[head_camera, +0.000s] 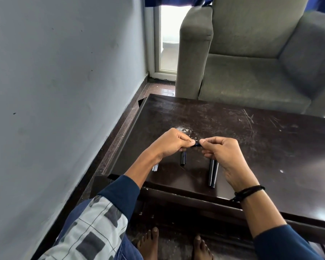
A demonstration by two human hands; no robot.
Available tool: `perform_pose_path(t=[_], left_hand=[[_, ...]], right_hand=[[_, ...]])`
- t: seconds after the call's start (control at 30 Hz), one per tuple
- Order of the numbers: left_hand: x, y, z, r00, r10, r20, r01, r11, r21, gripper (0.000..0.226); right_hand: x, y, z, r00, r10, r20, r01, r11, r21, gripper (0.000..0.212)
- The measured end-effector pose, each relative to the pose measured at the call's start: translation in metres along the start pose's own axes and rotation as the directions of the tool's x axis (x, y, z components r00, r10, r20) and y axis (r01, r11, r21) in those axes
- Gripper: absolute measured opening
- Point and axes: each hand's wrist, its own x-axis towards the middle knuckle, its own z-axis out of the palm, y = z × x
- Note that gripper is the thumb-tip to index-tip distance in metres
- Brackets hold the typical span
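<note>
Both my hands are raised just above a dark wooden table [232,139]. My left hand [169,143] and my right hand [223,152] pinch the two ends of a small dark blue pen part [197,145] between thumb and fingers. Only its short middle shows between my fingertips. Below them on the table lies a short black pen cap [183,160]. Two long black pen barrels [212,173] lie side by side under my right hand. A few thin pale refills [155,167] stick out from under my left wrist.
A grey armchair [251,59] stands right behind the table's far edge. A pale blue wall [64,91] runs along the left, with a narrow strip of floor between it and the table. My bare feet [148,243] are on the floor under the near edge.
</note>
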Motion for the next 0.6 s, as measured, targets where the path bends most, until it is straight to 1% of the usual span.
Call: perform_pose_path(t=[0.1, 0.17, 0.27, 0.33, 0.5, 0.6], left_hand=[[0.0018, -0.0028, -0.0004, 1.0, 0.0, 0.008, 0.0, 1.0, -0.007, 0.028], [0.0022, -0.0037, -0.0007, 1.0, -0.005, -0.001, 0.005, 1.0, -0.026, 0.025], [0.0021, -0.0031, -0.0011, 1.0, 0.005, 0.008, -0.005, 0.999, -0.046, 0.024], [0.0032, -0.0044, -0.0013, 1.0, 0.01, 0.005, -0.01, 0.999, -0.034, 0.025], [0.0043, -0.0057, -0.0006, 1.0, 0.008, -0.005, -0.008, 0.999, -0.051, 0.019], [0.0034, -0.0042, -0.0016, 1.0, 0.006, 0.007, -0.006, 0.999, -0.043, 0.021]], right_hand=[[-0.0003, -0.0004, -0.0004, 1.0, -0.022, 0.019, 0.022, 0.999, -0.033, 0.005], [0.0001, -0.0018, -0.002, 0.999, -0.023, 0.03, 0.024, 1.0, -0.019, 0.003], [0.0007, -0.0015, -0.002, 1.0, -0.01, 0.015, 0.009, 1.0, 0.017, 0.012], [0.001, -0.0001, -0.0014, 1.0, 0.002, -0.001, -0.002, 1.0, 0.002, 0.015], [0.0016, -0.0007, -0.003, 0.999, -0.017, 0.038, 0.018, 0.999, -0.034, 0.002], [0.001, -0.0025, -0.0034, 0.999, -0.015, 0.034, 0.016, 1.0, -0.019, 0.011]])
